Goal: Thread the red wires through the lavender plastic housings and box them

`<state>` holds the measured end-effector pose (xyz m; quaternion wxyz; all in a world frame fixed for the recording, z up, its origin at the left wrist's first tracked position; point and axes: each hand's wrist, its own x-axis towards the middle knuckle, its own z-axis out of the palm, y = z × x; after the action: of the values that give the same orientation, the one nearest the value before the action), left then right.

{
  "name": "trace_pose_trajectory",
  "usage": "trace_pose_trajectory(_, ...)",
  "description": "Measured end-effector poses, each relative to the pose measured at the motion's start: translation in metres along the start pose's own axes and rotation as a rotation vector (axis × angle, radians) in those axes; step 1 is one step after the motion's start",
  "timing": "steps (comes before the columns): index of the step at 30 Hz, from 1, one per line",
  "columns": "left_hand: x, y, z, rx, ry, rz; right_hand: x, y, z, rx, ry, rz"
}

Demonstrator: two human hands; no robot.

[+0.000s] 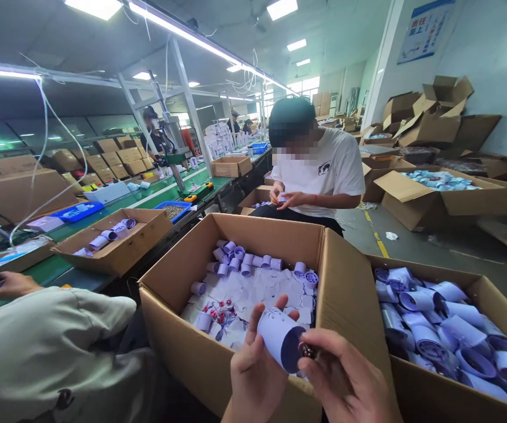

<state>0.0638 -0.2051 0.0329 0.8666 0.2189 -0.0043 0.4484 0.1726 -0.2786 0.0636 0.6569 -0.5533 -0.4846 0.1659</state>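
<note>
Right hand [352, 373] is pinching a small dark part [307, 349], thumb against fingers, at the mouth of the pale cylinder [276, 335]; left hand [253, 361] is cupping the cylinder, fingers part-curled, over the open carton [183, 336]. White-shirted co-worker [336, 164] is sitting beyond.

The wall poster [426, 32] reads "责任至上" over 2 lines; its smaller characters are blurred.

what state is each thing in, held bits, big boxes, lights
cup, held, tilted
left grip, closed around the cup
dark part, at the cup's mouth
right grip, pinching the dark part
middle carton, open, partly filled
right carton, open, well filled
ceiling light, lit
</note>
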Motion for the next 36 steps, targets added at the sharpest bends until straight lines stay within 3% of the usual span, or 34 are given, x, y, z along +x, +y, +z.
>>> trace_pose_trajectory(2,0.0,-0.004,0.002,-0.009,0.017,-0.002,0.003,0.003,-0.001,-0.229,0.054,-0.215)
trace_pose_trajectory(5,0.0,-0.01,0.003,-0.018,0.021,-0.032,0.009,0.004,-0.003,-0.483,0.059,-0.367)
trace_pose_trajectory(9,0.001,-0.012,0.001,-0.034,0.008,-0.072,0.014,0.008,-0.005,-0.629,-0.038,-0.472)
trace_pose_trajectory(13,0.004,-0.008,-0.003,-0.048,-0.014,-0.101,0.015,0.011,-0.007,-0.626,-0.088,-0.465)
trace_pose_trajectory(19,0.006,-0.008,0.003,0.005,0.118,-0.122,0.014,0.011,-0.002,-0.459,-0.024,-0.332)
trace_pose_trajectory(24,0.01,-0.009,0.007,0.06,0.17,-0.081,0.017,0.013,0.005,-0.157,-0.035,0.088)
trace_pose_trajectory(26,0.012,-0.009,0.007,0.119,0.21,-0.069,0.019,0.013,0.009,-0.108,-0.041,0.187)
trace_pose_trajectory(31,0.016,-0.004,0.002,0.206,0.358,-0.083,0.028,0.015,0.023,-0.075,-0.056,0.219)
trace_pose_trajectory(36,0.021,0.006,-0.004,0.242,0.424,-0.11,0.031,0.016,0.036,-0.087,-0.089,0.247)
